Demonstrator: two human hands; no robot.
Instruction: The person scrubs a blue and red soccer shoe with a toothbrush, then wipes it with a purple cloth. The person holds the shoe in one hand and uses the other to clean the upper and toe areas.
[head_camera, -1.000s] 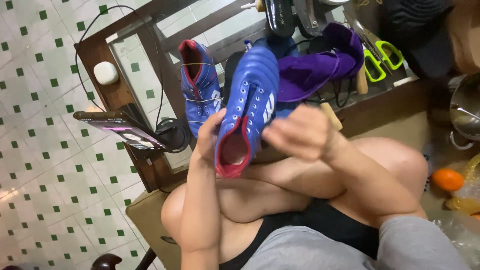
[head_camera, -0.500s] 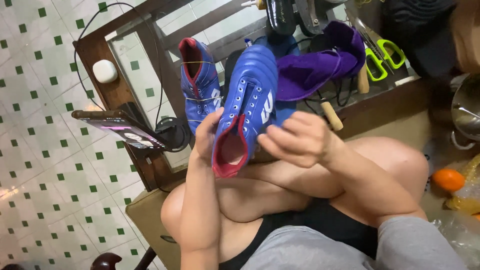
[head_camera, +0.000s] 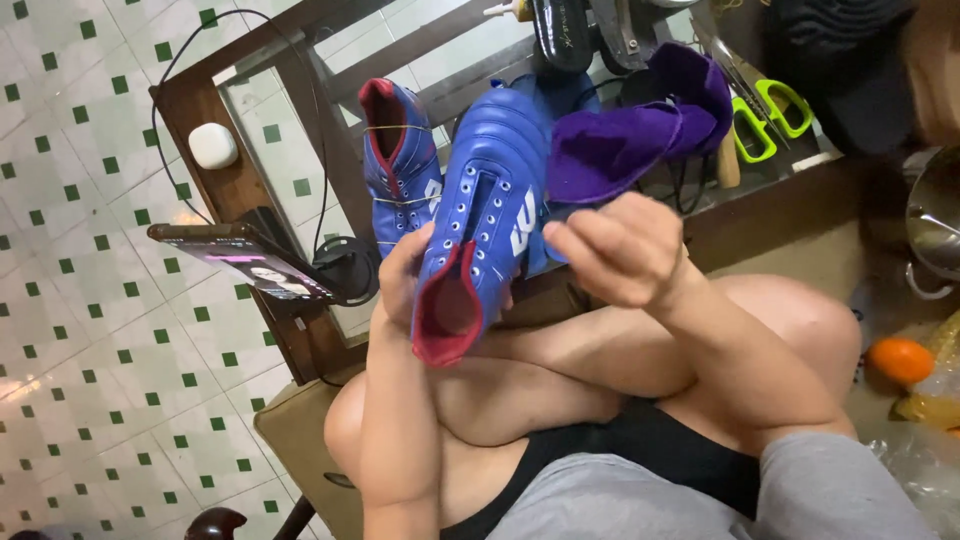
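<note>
Head view, looking down at my lap. My left hand (head_camera: 400, 285) has its grip wrapped round the heel end of a blue boot (head_camera: 480, 225), fingers behind it, thumb side toward me. Boot is held upright-ish above my knees, toe pointing away toward the bench (head_camera: 240, 190), red lining and open mouth facing me, no laces in the eyelets. My right hand (head_camera: 615, 250) is just beside the boot's right side, fingers curled loosely in; fingertips look near or touching the boot's edge, can't tell which, and can't tell if that grip holds anything.

Second blue boot (head_camera: 400, 165) w/ red lining lies on the bench behind the held one, a thin cord round it. Purple cloth (head_camera: 630, 135) is bunched on the bench to the right, just past the held boot's toe. Green-handled scissors (head_camera: 765, 115) lie further right, near a wooden handle. Small white case (head_camera: 212, 145) sits at the bench's left corner; a phone (head_camera: 240, 258) is propped at the left edge w/ a black cable running from it. Orange fruit (head_camera: 900, 360) is on the floor at far right. Floor at left is white tile w/ green squares.
</note>
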